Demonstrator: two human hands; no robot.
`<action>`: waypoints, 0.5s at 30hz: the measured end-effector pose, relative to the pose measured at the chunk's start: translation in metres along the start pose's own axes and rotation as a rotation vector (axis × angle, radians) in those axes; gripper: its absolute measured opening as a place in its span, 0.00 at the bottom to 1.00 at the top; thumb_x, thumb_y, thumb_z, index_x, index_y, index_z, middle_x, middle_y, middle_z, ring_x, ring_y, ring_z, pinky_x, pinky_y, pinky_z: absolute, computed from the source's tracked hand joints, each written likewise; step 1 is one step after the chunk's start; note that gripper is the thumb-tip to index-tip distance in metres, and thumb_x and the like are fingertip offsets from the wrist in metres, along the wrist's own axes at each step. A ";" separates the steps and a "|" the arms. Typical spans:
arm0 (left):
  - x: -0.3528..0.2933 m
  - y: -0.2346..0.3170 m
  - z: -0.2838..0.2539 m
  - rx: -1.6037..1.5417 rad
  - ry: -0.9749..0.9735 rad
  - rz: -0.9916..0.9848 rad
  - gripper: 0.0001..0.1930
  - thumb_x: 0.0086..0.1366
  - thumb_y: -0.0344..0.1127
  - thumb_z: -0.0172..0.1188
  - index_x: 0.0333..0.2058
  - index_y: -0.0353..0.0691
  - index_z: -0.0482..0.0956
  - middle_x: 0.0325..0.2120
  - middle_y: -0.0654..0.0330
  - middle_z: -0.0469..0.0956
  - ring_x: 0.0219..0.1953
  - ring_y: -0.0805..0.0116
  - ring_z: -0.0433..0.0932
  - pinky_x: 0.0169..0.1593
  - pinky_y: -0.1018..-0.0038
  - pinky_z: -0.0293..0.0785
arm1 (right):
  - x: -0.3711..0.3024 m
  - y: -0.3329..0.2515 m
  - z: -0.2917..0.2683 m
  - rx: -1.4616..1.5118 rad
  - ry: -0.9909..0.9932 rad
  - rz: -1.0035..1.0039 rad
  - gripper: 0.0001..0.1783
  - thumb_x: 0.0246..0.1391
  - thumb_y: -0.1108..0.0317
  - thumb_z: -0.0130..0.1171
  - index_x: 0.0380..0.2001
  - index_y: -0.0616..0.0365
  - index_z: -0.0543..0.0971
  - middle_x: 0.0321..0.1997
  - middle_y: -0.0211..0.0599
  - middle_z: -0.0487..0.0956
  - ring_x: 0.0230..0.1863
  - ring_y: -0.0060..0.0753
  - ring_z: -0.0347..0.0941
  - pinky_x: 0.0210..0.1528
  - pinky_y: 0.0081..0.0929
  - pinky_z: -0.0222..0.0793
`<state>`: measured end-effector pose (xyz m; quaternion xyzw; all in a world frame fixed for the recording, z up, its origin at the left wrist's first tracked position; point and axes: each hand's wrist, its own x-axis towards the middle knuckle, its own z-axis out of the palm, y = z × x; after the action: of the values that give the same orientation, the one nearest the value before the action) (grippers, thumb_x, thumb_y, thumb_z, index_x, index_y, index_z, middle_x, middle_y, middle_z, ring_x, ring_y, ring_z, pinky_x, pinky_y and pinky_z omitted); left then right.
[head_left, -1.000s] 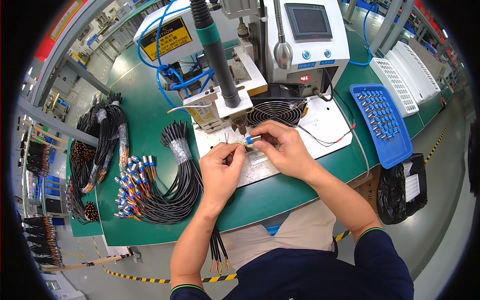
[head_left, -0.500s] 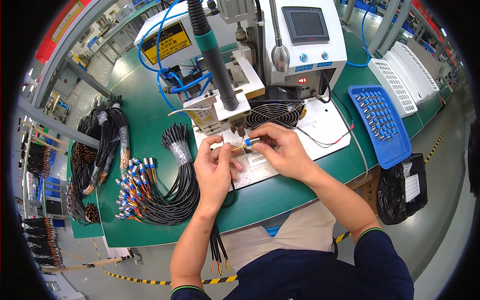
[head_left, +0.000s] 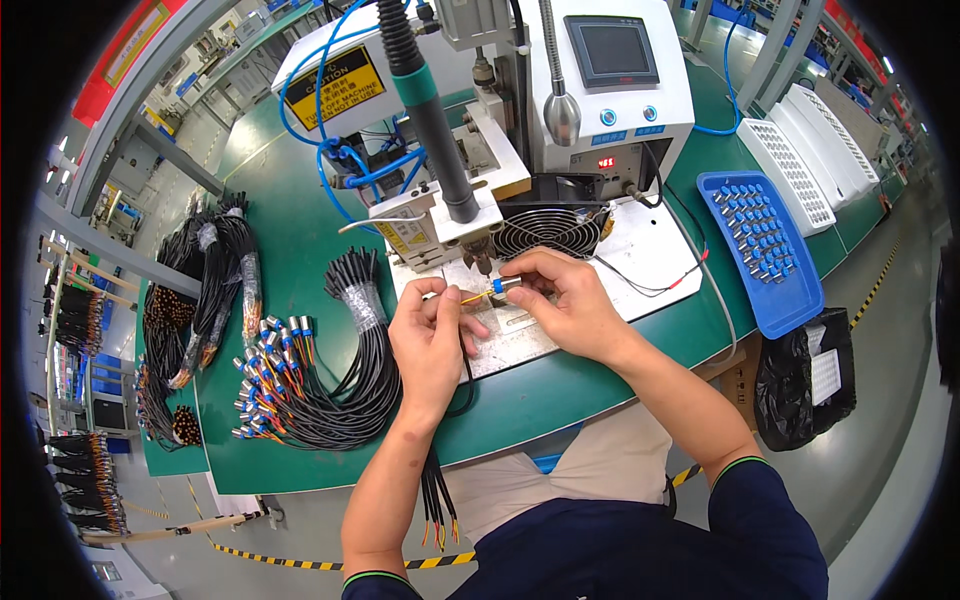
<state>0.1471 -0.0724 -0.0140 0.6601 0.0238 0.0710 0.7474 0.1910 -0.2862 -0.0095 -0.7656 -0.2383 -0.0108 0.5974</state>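
Just below the tip of a soldering machine (head_left: 483, 262), my two hands meet over its white base plate. The thumb and fingers of my left hand (head_left: 428, 330) pinch a thin yellow wire (head_left: 474, 297), and a black cable (head_left: 466, 385) hangs below that hand. From the right, my right hand (head_left: 565, 302) grips a small silver connector with a blue ring (head_left: 502, 285) between thumb and forefinger. The wire's end lies at the connector's blue side; whether it is joined there is too small to tell.
Left of my hands lies a bundle of black cables (head_left: 360, 380) with silver-and-blue connectors (head_left: 270, 375). Several cable bundles (head_left: 205, 280) lie farther left. A blue tray (head_left: 790, 312) of connectors sits right, near white perforated trays (head_left: 785, 170). A fan (head_left: 550, 232) stands behind my hands.
Both hands keep their grips on the wire and the connector, almost in place. The whole view has shifted very slightly.
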 end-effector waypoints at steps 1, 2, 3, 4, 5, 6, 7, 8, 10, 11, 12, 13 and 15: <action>0.000 0.000 0.000 0.005 0.004 0.005 0.10 0.84 0.31 0.57 0.54 0.30 0.72 0.39 0.47 0.88 0.27 0.70 0.85 0.24 0.78 0.75 | 0.000 0.000 0.000 0.000 0.000 -0.001 0.13 0.64 0.77 0.70 0.51 0.66 0.85 0.48 0.37 0.86 0.41 0.24 0.80 0.46 0.25 0.78; 0.000 0.000 0.001 0.011 0.007 0.010 0.10 0.84 0.31 0.57 0.54 0.30 0.72 0.39 0.47 0.88 0.27 0.69 0.85 0.24 0.78 0.76 | 0.000 0.000 0.000 0.001 0.000 0.002 0.13 0.64 0.77 0.70 0.51 0.66 0.85 0.49 0.38 0.86 0.41 0.24 0.80 0.47 0.25 0.78; 0.000 0.002 0.002 0.010 0.007 0.010 0.10 0.84 0.31 0.57 0.54 0.30 0.72 0.39 0.47 0.88 0.27 0.69 0.85 0.24 0.78 0.76 | 0.000 0.000 0.000 0.001 0.002 0.005 0.13 0.65 0.77 0.70 0.51 0.66 0.85 0.49 0.38 0.86 0.42 0.24 0.80 0.47 0.25 0.78; 0.000 0.004 0.003 -0.001 0.016 0.020 0.10 0.85 0.31 0.56 0.54 0.30 0.71 0.39 0.47 0.88 0.27 0.69 0.86 0.24 0.77 0.76 | 0.000 0.000 0.000 0.001 0.002 0.005 0.13 0.65 0.77 0.70 0.51 0.66 0.85 0.49 0.38 0.86 0.42 0.24 0.80 0.47 0.25 0.78; 0.000 0.005 0.004 -0.012 0.025 0.030 0.09 0.85 0.31 0.56 0.53 0.30 0.71 0.39 0.47 0.88 0.28 0.68 0.86 0.24 0.77 0.77 | 0.000 0.001 0.000 -0.004 0.003 0.006 0.13 0.64 0.77 0.70 0.51 0.66 0.85 0.49 0.38 0.86 0.42 0.24 0.81 0.47 0.25 0.78; 0.000 0.004 0.002 -0.011 0.026 0.031 0.09 0.85 0.31 0.56 0.53 0.30 0.71 0.39 0.47 0.88 0.28 0.68 0.86 0.24 0.77 0.77 | 0.000 0.001 0.000 -0.008 0.002 0.006 0.13 0.64 0.77 0.70 0.51 0.66 0.85 0.49 0.38 0.86 0.42 0.25 0.81 0.47 0.25 0.78; 0.001 0.003 0.000 -0.008 0.012 0.019 0.10 0.85 0.32 0.55 0.54 0.30 0.71 0.40 0.46 0.88 0.29 0.67 0.87 0.26 0.76 0.79 | 0.000 0.000 0.000 -0.007 0.002 0.004 0.13 0.64 0.77 0.70 0.51 0.66 0.85 0.49 0.38 0.86 0.42 0.25 0.81 0.47 0.25 0.78; 0.002 0.002 -0.002 -0.005 -0.003 0.007 0.10 0.85 0.32 0.55 0.54 0.30 0.71 0.40 0.45 0.88 0.31 0.65 0.88 0.27 0.75 0.82 | 0.000 -0.001 0.000 -0.016 -0.001 0.004 0.13 0.64 0.77 0.70 0.51 0.66 0.85 0.49 0.38 0.86 0.42 0.25 0.81 0.47 0.25 0.78; 0.002 0.005 0.003 -0.053 0.028 0.003 0.11 0.85 0.32 0.55 0.54 0.29 0.71 0.41 0.44 0.88 0.33 0.63 0.89 0.29 0.74 0.85 | 0.000 -0.001 -0.001 -0.027 -0.001 0.004 0.13 0.64 0.77 0.70 0.51 0.66 0.85 0.49 0.38 0.86 0.42 0.25 0.81 0.47 0.25 0.79; 0.002 0.006 0.004 -0.101 0.059 -0.003 0.11 0.85 0.33 0.56 0.55 0.29 0.71 0.42 0.43 0.88 0.35 0.62 0.91 0.31 0.72 0.88 | -0.001 0.000 -0.001 -0.030 0.003 -0.008 0.13 0.64 0.77 0.70 0.51 0.66 0.85 0.49 0.39 0.86 0.43 0.26 0.82 0.47 0.26 0.79; 0.002 0.006 0.003 -0.101 0.059 -0.002 0.11 0.85 0.33 0.56 0.55 0.29 0.71 0.42 0.43 0.88 0.35 0.62 0.91 0.31 0.72 0.88 | -0.001 0.000 0.000 -0.031 0.006 -0.020 0.13 0.64 0.77 0.70 0.51 0.67 0.85 0.50 0.39 0.86 0.43 0.26 0.82 0.47 0.26 0.79; 0.002 0.006 0.002 -0.133 0.052 -0.030 0.11 0.85 0.33 0.56 0.54 0.29 0.72 0.43 0.42 0.88 0.36 0.60 0.91 0.34 0.71 0.89 | -0.001 0.000 0.000 -0.031 0.006 -0.021 0.13 0.64 0.77 0.70 0.51 0.67 0.85 0.50 0.39 0.86 0.43 0.26 0.82 0.47 0.26 0.79; 0.002 0.007 -0.001 -0.166 0.045 -0.059 0.11 0.85 0.33 0.57 0.54 0.28 0.73 0.43 0.42 0.89 0.38 0.58 0.92 0.36 0.69 0.91 | -0.002 -0.002 0.000 -0.027 0.024 -0.047 0.13 0.64 0.78 0.70 0.51 0.68 0.85 0.50 0.41 0.86 0.44 0.27 0.83 0.47 0.26 0.80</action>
<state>0.1488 -0.0702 -0.0071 0.5930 0.0540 0.0656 0.8007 0.1881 -0.2867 -0.0088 -0.7675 -0.2491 -0.0373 0.5895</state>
